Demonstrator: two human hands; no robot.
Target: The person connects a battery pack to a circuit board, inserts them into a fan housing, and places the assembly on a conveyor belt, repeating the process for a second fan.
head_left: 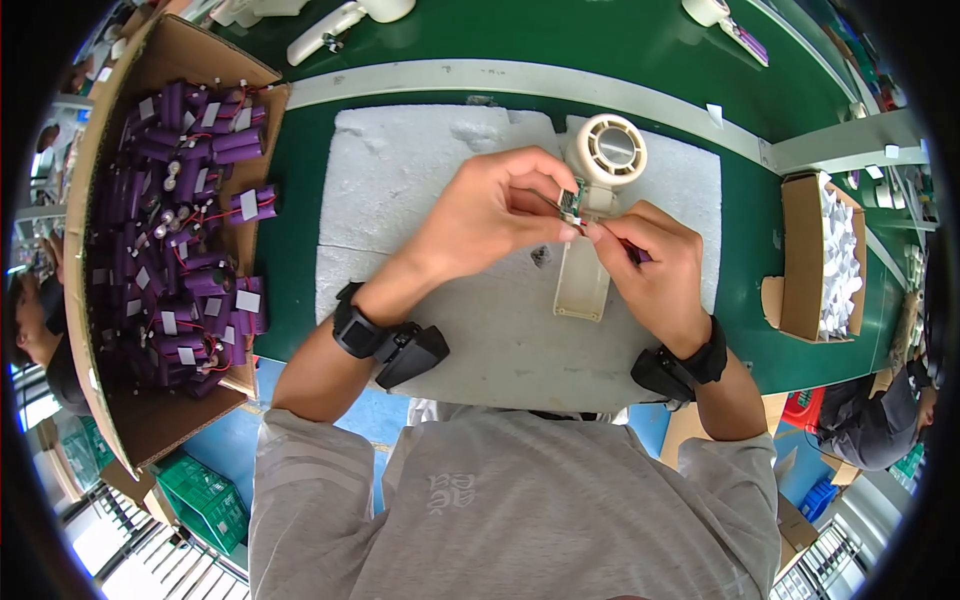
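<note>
Over the foam block my two hands meet at the fingertips. My left hand (500,210) is closed, pinching a small green circuit board (570,200) with a white connector at its lower end. Thumb and forefinger of my right hand (655,265) are pressed together at that connector, and a purple battery (637,254) shows partly under its curled fingers. Whatever lies between the right fingertips is too small to make out. Just beneath lies a cream handheld fan (582,285), its round head pointing away from me and its handle shell open toward me.
White foam (390,190) covers the middle of the green table (740,360). At left stands a cardboard box (115,400) of purple batteries with wires; at right, a smaller box (800,260) of white pieces. Fan parts (330,35) lie beyond the grey rail (430,78). People sit at both sides.
</note>
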